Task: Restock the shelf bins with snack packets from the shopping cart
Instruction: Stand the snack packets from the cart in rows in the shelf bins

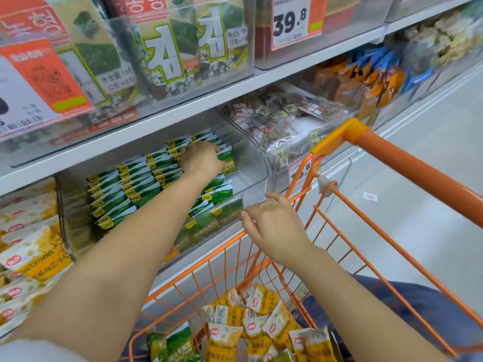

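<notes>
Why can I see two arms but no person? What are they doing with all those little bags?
The camera sits on the person's head and looks down, so you see only their own arms, like when you look at your own hands. There is just this one picture. The left hand reaches into a clear bin on the shelf and holds a green packet, setting it beside rows of the same green packets. The right hand rests on the rim of the orange cart; whether its fingers grip the wire I cannot tell. Down in the cart lie yellow packets and a few green ones, waiting to go on the shelf.
</notes>
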Motion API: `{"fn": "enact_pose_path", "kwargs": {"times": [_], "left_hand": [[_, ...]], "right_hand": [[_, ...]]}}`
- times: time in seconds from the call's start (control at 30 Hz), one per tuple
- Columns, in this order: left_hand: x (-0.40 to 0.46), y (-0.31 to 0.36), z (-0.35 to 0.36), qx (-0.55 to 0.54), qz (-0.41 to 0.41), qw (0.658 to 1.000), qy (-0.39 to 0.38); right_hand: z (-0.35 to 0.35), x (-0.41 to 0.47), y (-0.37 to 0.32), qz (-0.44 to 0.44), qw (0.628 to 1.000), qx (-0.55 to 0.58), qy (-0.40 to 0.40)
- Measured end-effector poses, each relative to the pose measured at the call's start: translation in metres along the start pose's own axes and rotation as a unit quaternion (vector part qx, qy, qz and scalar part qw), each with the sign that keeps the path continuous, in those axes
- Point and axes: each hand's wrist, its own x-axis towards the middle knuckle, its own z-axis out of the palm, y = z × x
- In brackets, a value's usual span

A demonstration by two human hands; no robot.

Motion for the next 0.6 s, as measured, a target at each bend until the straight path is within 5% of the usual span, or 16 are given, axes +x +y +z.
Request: {"fn": "enact_pose_path", "kwargs": {"times": [0.3,0.43,0.6], "left_hand": [[0.015,0.009,0.007,0.141,0.024,0.990,-0.012],[0.007,0.004,-0.003,0.058,0.027,0.998,-0.002],[-0.090,-0.011,-0.048,-0.121,0.133,0.977,0.111]], "right_hand": [[-0.001,0.000,0.000,-0.003,1.000,-0.001,-0.014],[-0.016,0.006,0.000,0.026,0.991,0.072,-0.107],[-0.048,0.012,-0.017,0.033,0.977,0.152,-0.147]]}}
